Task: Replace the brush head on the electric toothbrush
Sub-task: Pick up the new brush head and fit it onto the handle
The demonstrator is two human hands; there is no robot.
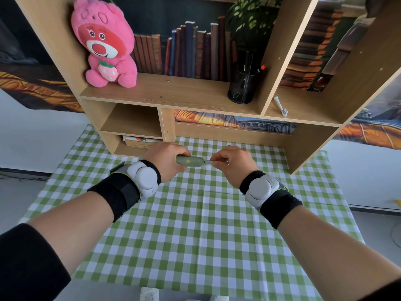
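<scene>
Toothbrush handle [191,162]: a pale green body is held level above the checked tablecloth [195,224], near the foot of the wooden shelf unit [165,90].
Left hand [167,161]: it is closed around the rear of the handle, which is steadied by the curled fingers.
Right hand [230,165]: the fingertips are pinched shut at the handle's front end, where a thin stem [208,162] shows; whether a brush head is held inside the pinch cannot be told.
Spare brush head [281,106]: a white head is lying on the right-hand shelf compartment, well apart from both hands.
Step in hand: it is judged that the part at the tip is being pulled off or pressed on; which of the two cannot be settled.
Next move: a straight pull or push along the handle's axis is called for, with the handle kept from twisting; if the tip is bare, the white head must be fetched from the shelf.
Surroundings: a pink plush bear [104,43] and a black pen cup [241,86] are standing on the upper shelf.
</scene>
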